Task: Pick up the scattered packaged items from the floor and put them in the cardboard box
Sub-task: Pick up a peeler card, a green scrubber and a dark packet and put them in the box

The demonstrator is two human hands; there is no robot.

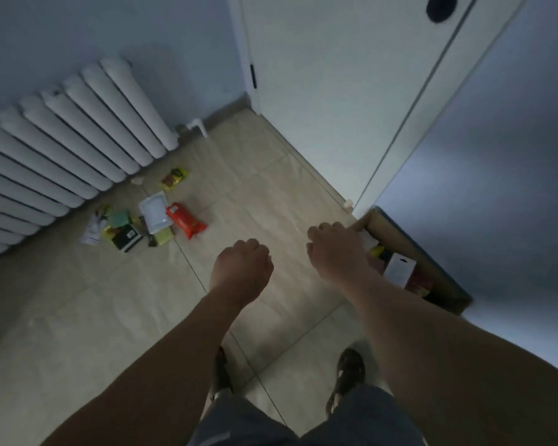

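Several packaged items lie scattered on the tiled floor near the radiator: a red packet (187, 222), a white tray-like pack (155, 212), a yellow and red packet (174, 178), a black box (127, 238), a green packet (120, 218) and a white packet (92, 230). The cardboard box (397, 231) stands open at the right against the wall and holds a white card pack (399, 269) and a red pack (420, 284). My left hand (243, 268) hangs in a fist over the bare floor, with nothing visible in it. My right hand (335, 251) hovers at the box's near corner, fingers curled down by a white packet (368, 239).
A white radiator (62, 156) runs along the left wall. A white door (335, 91) is straight ahead and a plain wall (512, 188) rises behind the box. My sandalled feet (348, 375) stand on the tiles below.
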